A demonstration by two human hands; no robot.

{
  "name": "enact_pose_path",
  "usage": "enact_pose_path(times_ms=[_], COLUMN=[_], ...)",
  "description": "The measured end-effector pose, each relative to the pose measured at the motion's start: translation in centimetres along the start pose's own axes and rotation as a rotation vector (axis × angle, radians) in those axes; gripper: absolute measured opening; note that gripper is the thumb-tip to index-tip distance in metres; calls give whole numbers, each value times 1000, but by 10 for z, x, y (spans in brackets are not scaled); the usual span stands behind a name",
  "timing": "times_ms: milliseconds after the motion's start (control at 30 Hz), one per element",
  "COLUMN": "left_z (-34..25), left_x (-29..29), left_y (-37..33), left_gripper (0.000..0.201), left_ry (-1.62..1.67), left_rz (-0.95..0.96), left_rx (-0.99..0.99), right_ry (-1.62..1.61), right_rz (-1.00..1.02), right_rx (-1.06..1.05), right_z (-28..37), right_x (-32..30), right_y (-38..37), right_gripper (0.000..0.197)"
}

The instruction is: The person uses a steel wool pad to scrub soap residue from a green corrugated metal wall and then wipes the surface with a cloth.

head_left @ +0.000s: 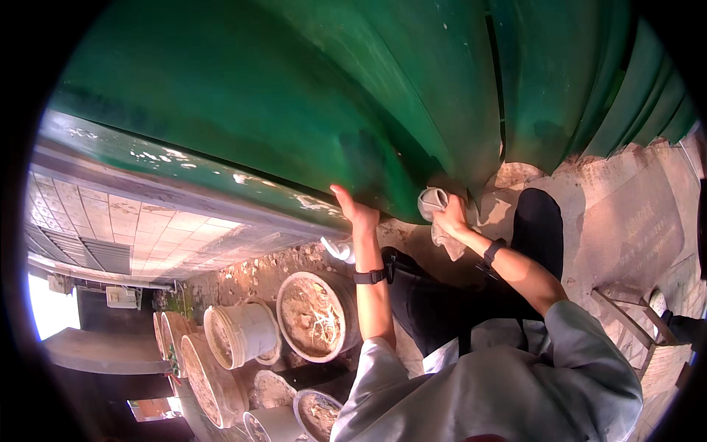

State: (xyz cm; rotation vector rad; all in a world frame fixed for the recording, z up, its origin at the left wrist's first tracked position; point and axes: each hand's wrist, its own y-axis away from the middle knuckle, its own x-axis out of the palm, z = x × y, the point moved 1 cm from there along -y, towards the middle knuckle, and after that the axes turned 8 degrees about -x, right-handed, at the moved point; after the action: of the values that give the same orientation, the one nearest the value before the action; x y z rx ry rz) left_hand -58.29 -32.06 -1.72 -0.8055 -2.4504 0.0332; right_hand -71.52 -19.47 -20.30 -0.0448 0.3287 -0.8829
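Note:
A large dark green, curved metal-looking panel [243, 110] fills the upper part of the head view. My left hand [358, 211] rests against its lower edge, thumb stretched out and the other fingers mostly foreshortened; I see nothing held in it. My right hand [452, 218] is closed around a bunched grey-beige cloth [434, 200], which touches or nearly touches the panel's lower edge and hangs partly below the hand. Just below my left hand, beside the wrist, is a small white plastic-looking object [337, 249], partly hidden.
Several pots and buckets of dry soil stand lower left, among them a large round pot [313, 315] and a white bucket [239, 335]. A wooden stool-like frame [632, 315] is at right. More green panels [549, 81] run along the upper right. A tiled wall [125, 228] lies left.

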Motion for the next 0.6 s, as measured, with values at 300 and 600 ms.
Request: enact_pose_path(times_ms=[300, 600], left_z=[16, 8], left_x=[-25, -29], left_y=[33, 60], left_gripper=[99, 96], left_ry=[115, 23], left_rz=[-22, -167], left_rx=[-99, -86], right_ry=[-582, -481], right_rz=[14, -200], right_rx=[-595, -628], right_z=[270, 163], right_x=[-30, 17], right_y=[-35, 17], right_gripper=[47, 51])
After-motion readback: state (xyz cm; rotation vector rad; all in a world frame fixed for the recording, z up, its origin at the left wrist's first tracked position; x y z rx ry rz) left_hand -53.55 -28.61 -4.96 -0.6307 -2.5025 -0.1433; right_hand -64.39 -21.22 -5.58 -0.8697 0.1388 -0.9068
